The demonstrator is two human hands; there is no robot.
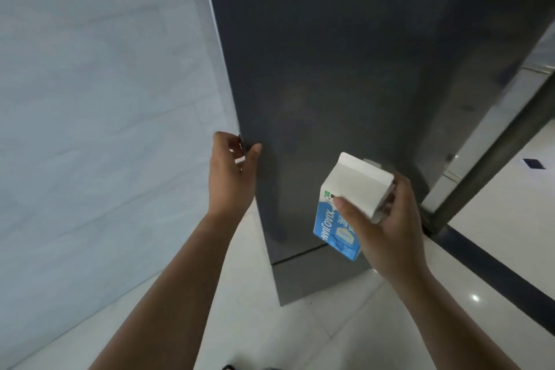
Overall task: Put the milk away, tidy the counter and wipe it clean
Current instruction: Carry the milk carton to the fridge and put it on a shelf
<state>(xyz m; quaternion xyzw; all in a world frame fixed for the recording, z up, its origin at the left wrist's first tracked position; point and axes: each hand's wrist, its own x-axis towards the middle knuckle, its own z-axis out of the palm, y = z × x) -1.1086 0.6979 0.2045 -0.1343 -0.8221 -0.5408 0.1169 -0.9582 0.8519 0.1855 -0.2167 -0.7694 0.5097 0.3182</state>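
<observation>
**One hand at the fridge door edge, milk carton in the other: risks at the moment of opening**

The fingers (232,146) of the left hand (231,177) are hooked round the left edge of the dark fridge door (330,69), thumb on its front face; the door appears closed or barely ajar, and no handle can be made out. The fingers of the right hand (387,219) are clenched on the milk carton (345,207), thumb on its near face, the rest wrapped behind. The carton hangs tilted in mid-air, gable top pointing away, close in front of the door's lower part, above the glossy tiled floor (345,324). Likely hazards:

- the hooked fingers may slip off the smooth edge if the seal resists;
- the door, swinging out, may strike the carton held just before it;
- a one-handed hold on a tilted carton may leak, if the spout is unsealed, which cannot be told;
- spilled milk would make the floor slick.
</observation>
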